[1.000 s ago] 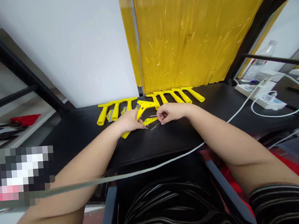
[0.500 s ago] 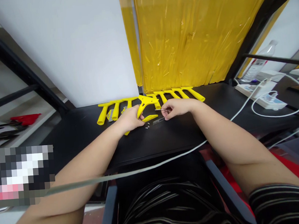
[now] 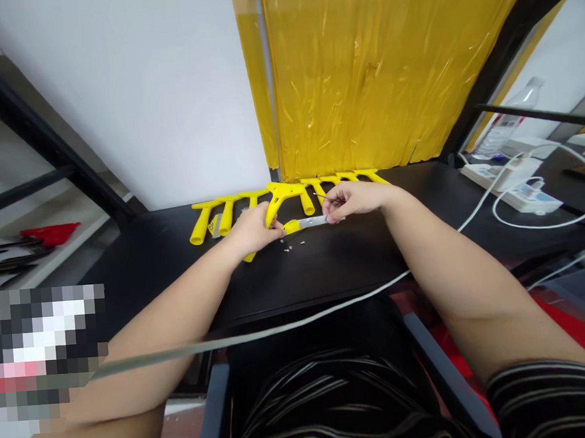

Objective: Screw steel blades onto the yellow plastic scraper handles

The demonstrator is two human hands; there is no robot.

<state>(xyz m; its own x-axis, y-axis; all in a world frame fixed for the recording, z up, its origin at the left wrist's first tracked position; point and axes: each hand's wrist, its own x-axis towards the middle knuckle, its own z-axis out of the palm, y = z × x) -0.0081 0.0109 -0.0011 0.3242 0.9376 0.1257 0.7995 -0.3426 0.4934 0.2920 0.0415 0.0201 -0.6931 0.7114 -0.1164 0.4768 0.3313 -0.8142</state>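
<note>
The left hand (image 3: 252, 231) has its fingers closed around a yellow handle (image 3: 285, 191) over the black table (image 3: 321, 274). The handle's long axis slants from lower left, under the palm, to upper right; its broad head points away from the person, its top edge nearly crosswise. At the left fingertips is a yellow clip (image 3: 291, 227), and from it a pale strip (image 3: 313, 222) runs right, almost level, into the right hand (image 3: 347, 200), whose thumb and fingers pinch its end. A thin rod (image 3: 319, 196) juts leftward from those fingers, slightly raised.

Across the surface and room: a red item (image 3: 50, 233) on a shelf (image 3: 91, 238), a black post (image 3: 29, 117), a white panel (image 3: 129, 103), then spare handles (image 3: 201, 225) in a row, heads toward the back. Screws (image 3: 287, 250) lie below the clip. More handles (image 3: 308, 200) line the yellow sheeting (image 3: 362, 74); farther right are a bottle (image 3: 509, 120) and power strip (image 3: 534, 202).
</note>
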